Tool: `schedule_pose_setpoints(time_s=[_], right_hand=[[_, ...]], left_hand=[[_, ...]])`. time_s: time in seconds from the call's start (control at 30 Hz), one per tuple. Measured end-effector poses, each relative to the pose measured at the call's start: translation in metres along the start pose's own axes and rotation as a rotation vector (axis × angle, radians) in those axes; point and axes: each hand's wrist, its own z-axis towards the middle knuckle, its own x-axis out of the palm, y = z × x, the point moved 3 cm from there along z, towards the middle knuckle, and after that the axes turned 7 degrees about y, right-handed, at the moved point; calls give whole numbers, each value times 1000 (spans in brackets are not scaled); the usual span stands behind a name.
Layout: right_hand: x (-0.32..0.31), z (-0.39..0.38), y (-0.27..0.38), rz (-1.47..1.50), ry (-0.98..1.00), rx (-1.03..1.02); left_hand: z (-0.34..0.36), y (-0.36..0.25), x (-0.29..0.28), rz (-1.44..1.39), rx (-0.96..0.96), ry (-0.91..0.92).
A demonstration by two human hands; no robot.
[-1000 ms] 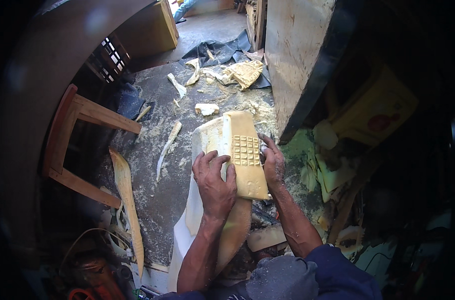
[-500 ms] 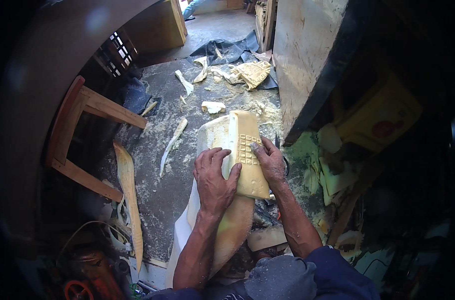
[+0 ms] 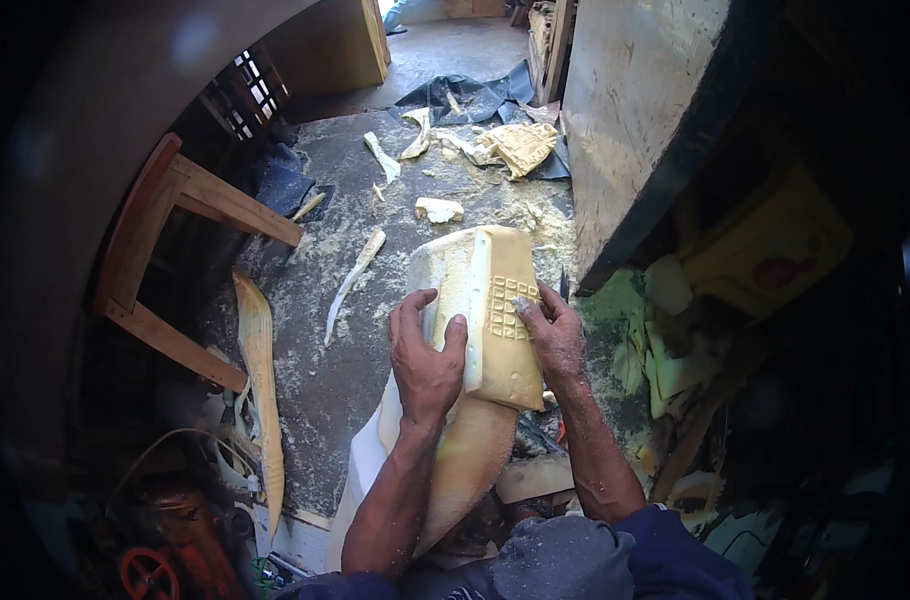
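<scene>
The right hand (image 3: 558, 340) clamps a smooth yellow foam block (image 3: 507, 365) patterned with squares. The left hand (image 3: 427, 365), fingers splayed, lies just beside it, over rougher, paler foam (image 3: 453, 275).

A dark grey, worn surface (image 3: 320, 410) stretches away from the viewer, scattered with pale crumbs (image 3: 543, 222). Toward its far end lie a rumpled black sheet (image 3: 490, 97), a crumpled yellow piece (image 3: 523, 148) and two pale offcuts (image 3: 382, 158). Nearer are a small white chunk (image 3: 438, 210) and a slim pale strip (image 3: 353, 285). A long yellow strip (image 3: 262, 390) lies at left; shadowed scraps (image 3: 671, 372) at right seem to rest there too.
</scene>
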Motion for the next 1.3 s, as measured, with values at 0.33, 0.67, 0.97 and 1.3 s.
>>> schedule_pose_setpoints(time_s=[0.33, 0.67, 0.97, 1.3], right_hand=[[4, -2, 1, 10, -42, 18], [6, -4, 0, 12, -17, -65], [4, 0, 10, -717, -147, -256], [12, 11, 11, -916, 24, -319]], left_hand=[[8, -1, -7, 65, 140, 280], [1, 17, -7, 326, 281, 435], [-1, 14, 11, 404, 307, 500], [-12, 23, 16, 191, 299, 372]])
